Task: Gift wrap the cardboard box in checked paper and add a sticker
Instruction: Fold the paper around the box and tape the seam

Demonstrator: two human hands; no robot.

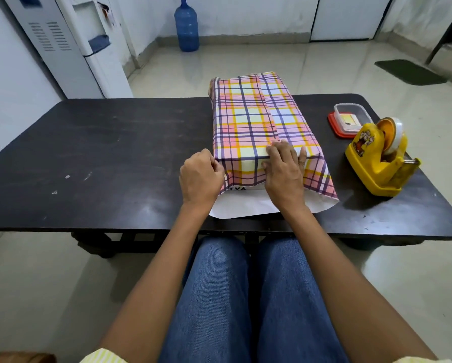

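Two hands are working the near end of the cardboard box (256,113), which is lying right of centre on the dark table (101,153). The left hand (201,176), fingers curled, is pinching the checked paper (245,176) at the corner, apparently creasing a side fold; the right hand (285,169), fingers nearly straight, is pressing the top edge to hold it. Its pink-yellow checks are overlapping along a top seam.

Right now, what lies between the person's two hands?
In the head view, a folded-down flap of checked paper lies between the left hand and the right hand.
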